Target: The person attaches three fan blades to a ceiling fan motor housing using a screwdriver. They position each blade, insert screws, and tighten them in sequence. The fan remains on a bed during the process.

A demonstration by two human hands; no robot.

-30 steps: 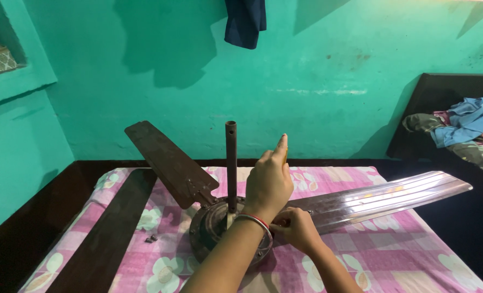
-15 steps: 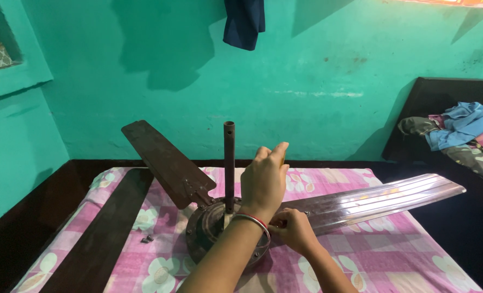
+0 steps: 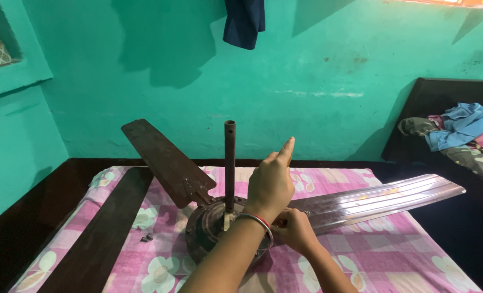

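Observation:
A dismounted ceiling fan lies on a pink floral sheet. Its round brown motor housing (image 3: 203,228) has a dark down rod (image 3: 230,163) standing upright from the middle. A rusty brown blade (image 3: 165,160) slants up to the left, and a silver ribbed blade (image 3: 382,198) reaches right. My left hand (image 3: 271,184), with a bangle at the wrist, hovers over the housing just right of the rod; its index finger points up and the other fingers are curled. My right hand (image 3: 295,230) sits lower, fingers pinched at the silver blade's root by the housing. What they pinch is hidden.
A loose dark blade (image 3: 100,233) lies along the sheet's left side, with small screws (image 3: 146,237) beside it. Dark wooden bed frame (image 3: 29,217) surrounds the sheet. Crumpled clothes (image 3: 458,130) lie on a second bed at right. A dark garment (image 3: 244,21) hangs on the teal wall.
The view has shifted slightly. My left hand stays over the housing with its index finger raised, and my right hand stays at the silver blade's root.

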